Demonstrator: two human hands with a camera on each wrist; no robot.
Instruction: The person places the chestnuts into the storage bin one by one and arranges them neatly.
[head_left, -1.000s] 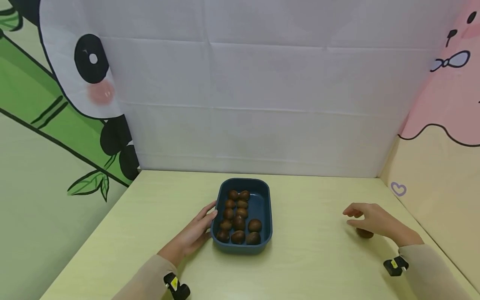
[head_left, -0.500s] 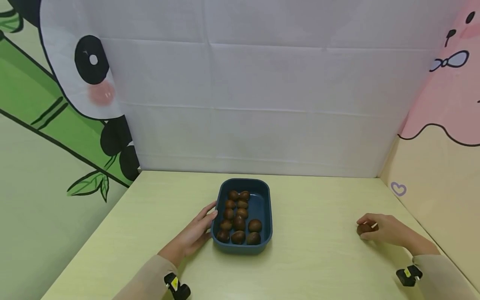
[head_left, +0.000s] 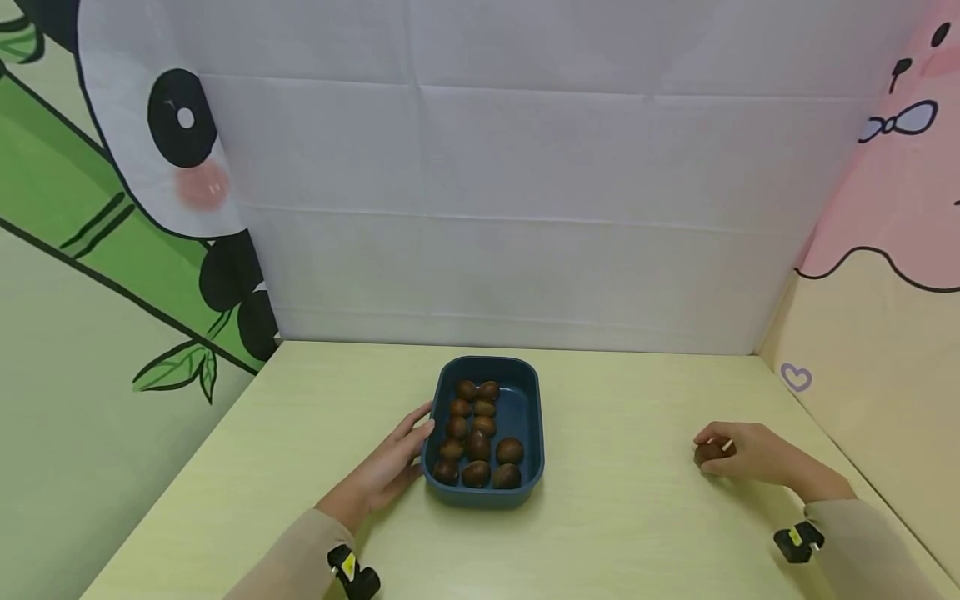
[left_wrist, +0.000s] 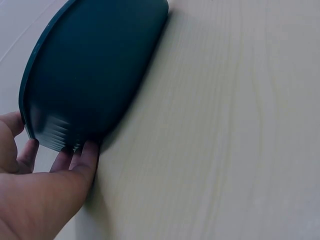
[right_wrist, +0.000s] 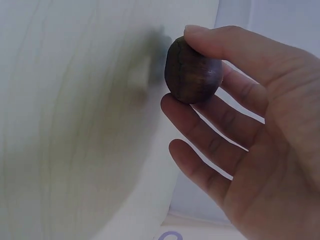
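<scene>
A brown chestnut (right_wrist: 194, 72) is pinched between the thumb and fingers of my right hand (head_left: 757, 454), its shell plain in the right wrist view. That hand is at the right part of the table, and its shadow falls on the wood below. My left hand (head_left: 382, 471) rests against the left side of a dark blue rectangular tray (head_left: 531, 492), with extended fingers touching its outer wall, as the left wrist view shows up close on the tray wall (left_wrist: 95, 75). Several chestnuts (head_left: 477, 446) lie inside the tray, roughly in columns, mostly at its left and near end.
The pale wood table (head_left: 615, 517) runs back to a white cloth panel (head_left: 487, 217). A printed side wall (head_left: 877, 350) borders the table on the right, and a green printed wall (head_left: 97, 400) stands at the left. Each wrist wears a small black camera (head_left: 798, 542).
My right hand has come down onto the chestnut on the table, pinched it, and shifted slightly left with it. The left hand and tray have stayed still.
</scene>
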